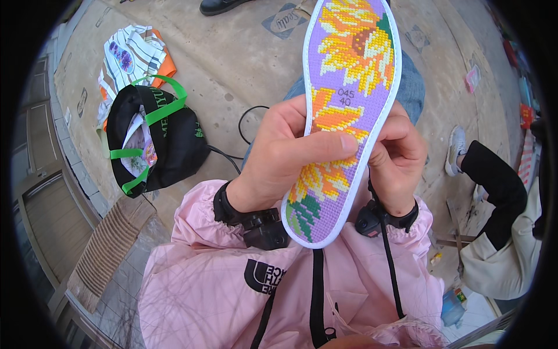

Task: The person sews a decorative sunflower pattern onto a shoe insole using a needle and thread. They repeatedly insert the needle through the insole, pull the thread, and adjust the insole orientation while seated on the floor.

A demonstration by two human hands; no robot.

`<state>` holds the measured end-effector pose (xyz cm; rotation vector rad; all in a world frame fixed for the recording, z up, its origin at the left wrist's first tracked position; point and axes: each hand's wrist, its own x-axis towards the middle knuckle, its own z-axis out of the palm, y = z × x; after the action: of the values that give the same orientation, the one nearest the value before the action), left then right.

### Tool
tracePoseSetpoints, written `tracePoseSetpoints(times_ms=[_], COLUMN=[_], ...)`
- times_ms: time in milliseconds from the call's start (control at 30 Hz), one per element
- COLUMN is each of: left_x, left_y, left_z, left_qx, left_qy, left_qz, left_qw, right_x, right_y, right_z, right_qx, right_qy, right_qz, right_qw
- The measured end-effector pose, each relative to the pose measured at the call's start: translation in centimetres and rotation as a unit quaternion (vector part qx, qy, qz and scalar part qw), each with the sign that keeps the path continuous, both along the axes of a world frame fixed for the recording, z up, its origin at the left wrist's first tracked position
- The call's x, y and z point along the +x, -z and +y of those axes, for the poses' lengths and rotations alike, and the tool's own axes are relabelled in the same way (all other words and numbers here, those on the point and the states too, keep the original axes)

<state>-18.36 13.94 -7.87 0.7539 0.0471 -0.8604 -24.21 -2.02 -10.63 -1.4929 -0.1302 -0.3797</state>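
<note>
A shoe insole (372, 110) with a white edge, a purple ground and cross-stitched yellow and orange flowers stands nearly upright before me. My left hand (273, 154) grips it by the left side, thumb pressed flat on the front and the other fingers hidden behind. Close against the insole's right edge is my right hand (402, 158), closed, its thumb and index finger pinched together. Whatever lies in that pinch is hidden or too small to make out. Green leaf stitching shows at the rounded lower end; the top end runs out of view.
Left of me stands a black cloth bag (180, 145) with green handles and patterned things inside. Beyond it lies a striped bag (136, 55) with another insole (122, 57) on top. A seated person's dark-clad leg (494, 180) is at right. Ribbed cardboard (110, 256) lies lower left.
</note>
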Motion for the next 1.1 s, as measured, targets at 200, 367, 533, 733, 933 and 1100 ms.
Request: tracePoseSetpoints(times_ms=[200,367,533,733,933,1100], left_x=[0.0,0.0,0.1,0.0,0.0,-0.1], left_y=[0.0,-0.1,-0.3,0.2,0.3,0.7], left_z=[0.0,0.1,0.1,0.0,0.2,0.1], left_qx=[-0.009,-0.011,-0.013,0.000,0.030,0.103], left_qy=[0.002,0.007,0.006,0.003,-0.032,-0.076], left_qz=[0.006,0.010,0.017,-0.004,-0.067,-0.154], left_qw=[1.000,1.000,1.000,1.000,0.997,0.980], right_x=[-0.1,-0.2,-0.2,-0.4,0.0,0.9], right_y=[0.3,0.6,0.7,-0.2,0.0,-0.9], right_z=[-0.2,-0.2,-0.2,0.6,0.5,0.0], right_qx=[-0.001,0.041,0.047,0.087,0.056,-0.121], right_qy=[-0.006,-0.020,-0.022,-0.008,0.006,0.071], right_qz=[0.000,0.013,0.018,0.043,0.072,0.005], right_qw=[1.000,0.999,0.999,0.995,0.996,0.990])
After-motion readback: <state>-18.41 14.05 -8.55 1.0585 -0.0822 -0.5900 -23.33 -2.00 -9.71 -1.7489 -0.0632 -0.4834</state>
